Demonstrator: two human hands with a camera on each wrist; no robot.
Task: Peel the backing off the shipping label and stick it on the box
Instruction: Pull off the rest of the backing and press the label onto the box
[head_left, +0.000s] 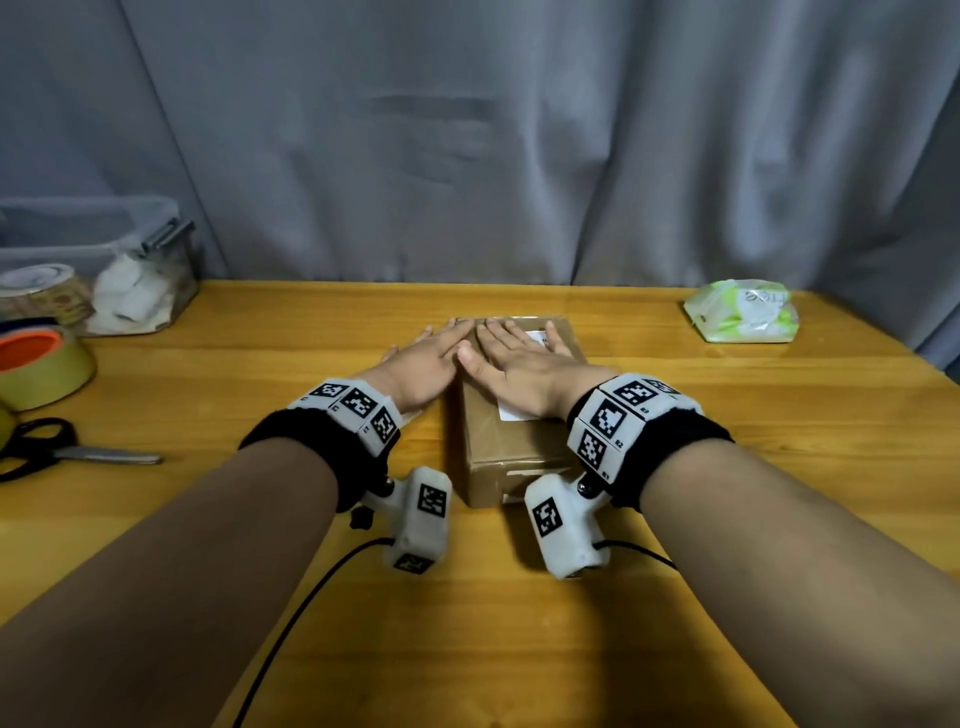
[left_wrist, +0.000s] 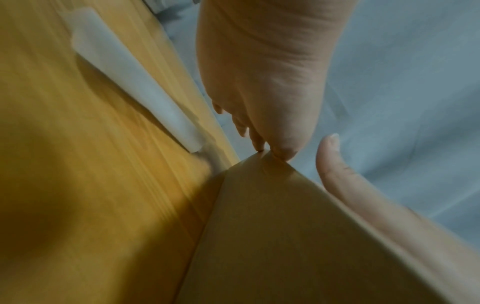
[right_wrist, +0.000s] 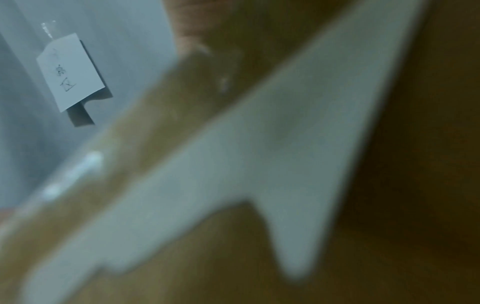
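A brown cardboard box (head_left: 511, 457) lies at the middle of the wooden table (head_left: 727, 467). My right hand (head_left: 519, 364) rests flat on its top, fingers straight, pressing on the white shipping label (head_left: 511, 411), which shows at the wrist and past the fingertips. My left hand (head_left: 428, 358) lies flat along the box's left side, fingertips at its far left corner. The left wrist view shows the box (left_wrist: 285, 236), my left palm (left_wrist: 259, 72) and a white paper strip (left_wrist: 130, 82) on the table beside it. The right wrist view is blurred: white label (right_wrist: 259, 164) on the brown box.
Tape rolls (head_left: 44, 369), black-handled scissors (head_left: 78, 453) and a clear plastic container (head_left: 104, 260) sit at the left edge. A green-white wipes pack (head_left: 743, 312) lies at the far right. A grey curtain (head_left: 519, 130) hangs behind, with a paper note (right_wrist: 70, 72) taped on it.
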